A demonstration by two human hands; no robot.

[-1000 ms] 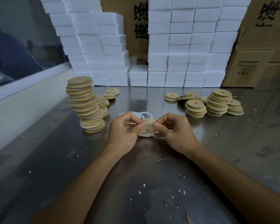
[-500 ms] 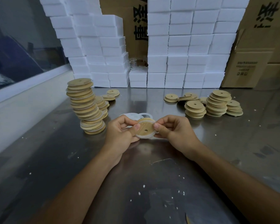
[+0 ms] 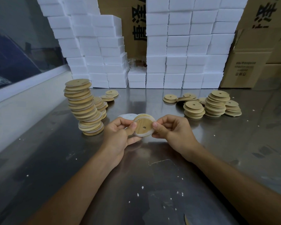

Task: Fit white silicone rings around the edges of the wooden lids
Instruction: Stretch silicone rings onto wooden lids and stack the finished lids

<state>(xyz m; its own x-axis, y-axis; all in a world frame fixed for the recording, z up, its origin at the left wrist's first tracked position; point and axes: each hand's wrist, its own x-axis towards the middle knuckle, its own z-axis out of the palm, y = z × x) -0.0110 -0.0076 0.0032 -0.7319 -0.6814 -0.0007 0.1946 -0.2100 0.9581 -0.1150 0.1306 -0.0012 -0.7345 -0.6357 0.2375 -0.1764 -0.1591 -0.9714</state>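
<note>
- Head view: lid (image 3: 143, 127) held between both hands, above the table (image 3: 234, 143), flat face tilted toward camera, small hole near centre.
- White ring (image 3: 143, 135) wraps the lid's lower edge.
- Left hand (image 3: 118, 137) pinches the lid's left rim, thumb on the face, fingers curled behind.
- Right hand (image 3: 173, 132) pinches the right rim, thumb at the edge.
- Loose rings (image 3: 127, 116) lie on the table just behind the lid.
- Tall leaning stack (image 3: 83, 106) left of the hands; shorter stacks (image 3: 216, 103) far right.
- White boxes (image 3: 185, 46) at the back.
</note>
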